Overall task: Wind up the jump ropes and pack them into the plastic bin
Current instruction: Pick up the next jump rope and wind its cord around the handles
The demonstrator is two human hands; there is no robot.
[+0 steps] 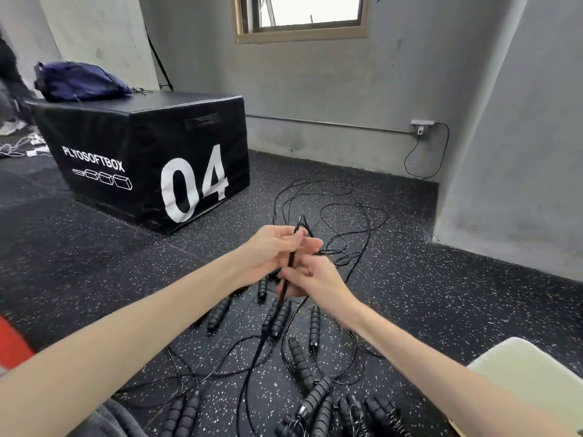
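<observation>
Both hands meet over the floor on one folded black jump rope bundle. My left hand grips its upper part, with the folded end sticking up past the fingers. My right hand pinches the bundle lower down, and the strands hang on toward the floor. Several black foam jump rope handles lie below the hands among loose cords that loop out to the back. More handles are heaped near the bottom edge. A pale plastic bin corner shows at the lower right.
A black plyo box marked 04 stands at the back left with a dark blue bag on top. Grey walls close the back and right side. A wall outlet with a cable sits low on the back wall.
</observation>
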